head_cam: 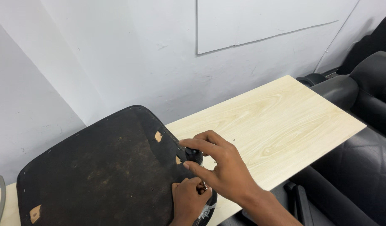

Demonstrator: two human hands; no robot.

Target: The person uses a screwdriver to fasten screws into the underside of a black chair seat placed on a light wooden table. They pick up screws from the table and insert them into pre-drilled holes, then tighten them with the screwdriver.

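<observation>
Two hands work at the near edge of the black seat pad: the right hand pinches a small black knob, the left hand grips a thin metal tool, and the knob could slip and roll off the table.

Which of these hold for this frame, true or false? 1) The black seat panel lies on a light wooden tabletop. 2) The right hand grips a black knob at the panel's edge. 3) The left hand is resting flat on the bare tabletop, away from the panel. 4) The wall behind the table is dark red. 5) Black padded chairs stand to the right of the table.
1) True: the black seat panel lies on the light wooden tabletop.
2) True: the right hand pinches the black knob.
3) False: the left hand is on the panel's edge, below the right hand.
4) False: the wall is white.
5) True: black padded chairs stand there.
</observation>
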